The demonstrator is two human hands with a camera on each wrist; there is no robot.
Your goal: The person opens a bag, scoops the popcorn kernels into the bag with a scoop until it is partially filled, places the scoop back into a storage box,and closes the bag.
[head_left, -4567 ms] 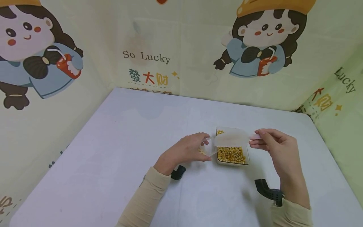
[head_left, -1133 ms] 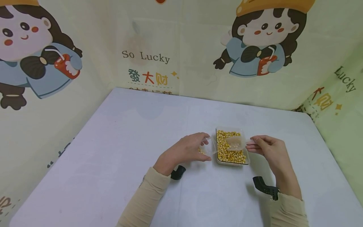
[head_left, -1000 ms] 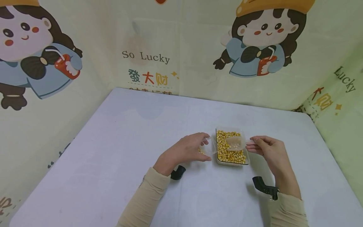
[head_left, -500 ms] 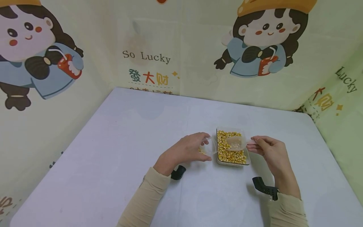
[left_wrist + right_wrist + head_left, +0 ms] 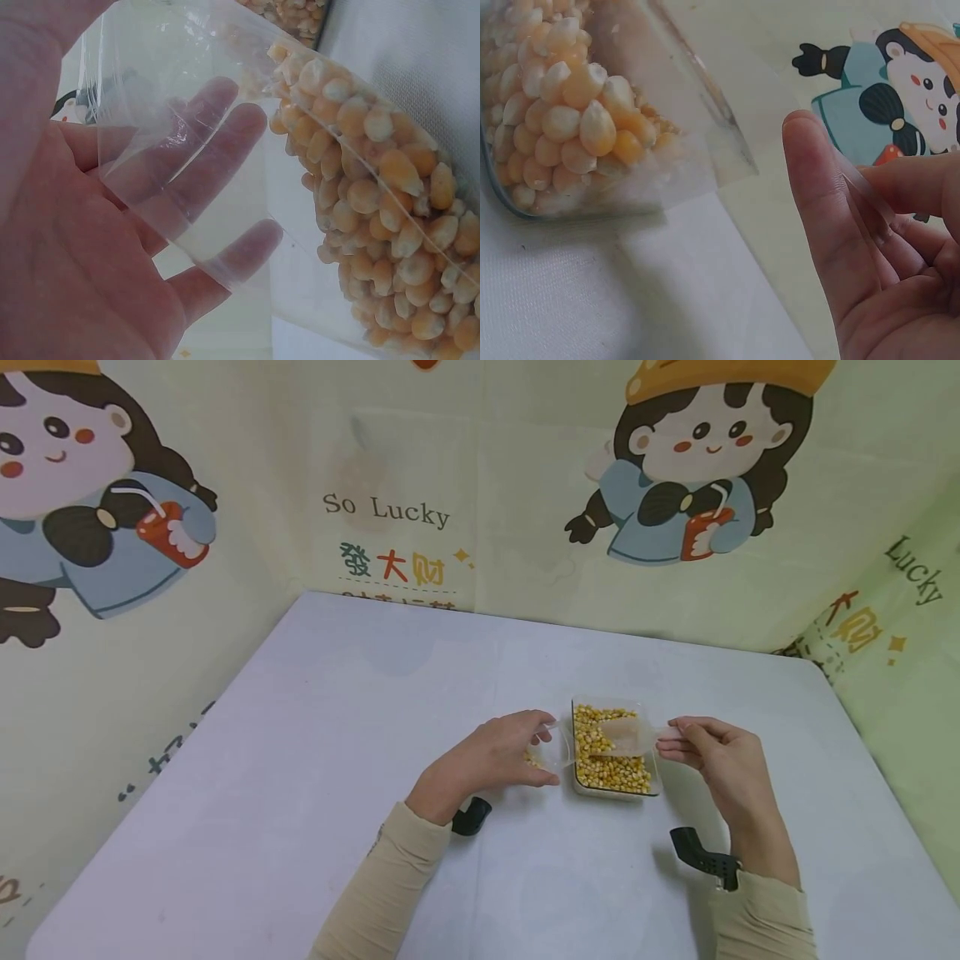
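My left hand (image 5: 495, 747) is curved round the mouth of a clear plastic bag (image 5: 150, 79). In the left wrist view the fingers show through the film, and corn kernels (image 5: 397, 217) fill the bag's far part. Between thumb and fingers my right hand (image 5: 731, 768) pinches the thin handle of a translucent scoop (image 5: 628, 737). The blade lies over the clear rectangular box (image 5: 603, 794), with kernels (image 5: 611, 772) at its front end, which points left toward the bag. The box sits on the table just right of the bag and is filled with yellow corn.
The white table (image 5: 337, 760) stretches out around the box. Behind it hangs a printed curtain (image 5: 517, 510) with cartoon figures and lettering. Black wrist mounts (image 5: 705, 857) stick out from both wrists, low over the table.
From its higher, tilted pose at the start, the scoop has come down onto the corn with my right hand. Just now it has shifted slightly, with kernels at its front. My left hand has stayed put.
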